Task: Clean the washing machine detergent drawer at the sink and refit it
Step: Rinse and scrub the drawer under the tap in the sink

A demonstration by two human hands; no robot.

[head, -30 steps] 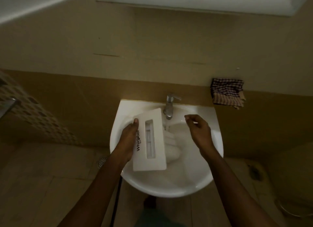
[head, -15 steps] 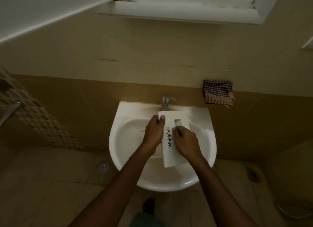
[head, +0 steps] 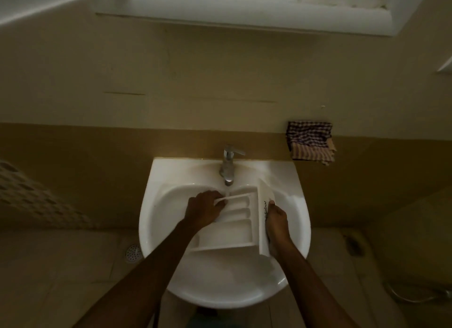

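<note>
The white detergent drawer [head: 238, 226] lies in the white sink [head: 156, 232] with its compartments facing up and its lettered front panel standing on the right. My left hand [head: 204, 209] grips the drawer's far left corner, close under the tap. My right hand [head: 276, 222] holds the front panel from the right side. A thin stream of water falls from the chrome tap [head: 228, 166] onto the drawer's back edge beside my left fingers.
A checked cloth [head: 310, 142] hangs on the wall ledge right of the sink. A floor drain [head: 133, 253] sits on the tiles at the left. A patterned tiled surface [head: 36, 200] is at the far left, and a hose [head: 415, 294] lies at the lower right.
The drawer has been turned over: its front panel faced up before, now the compartments face up with the panel at the right. My left hand shifted to the back corner, my right to the panel.
</note>
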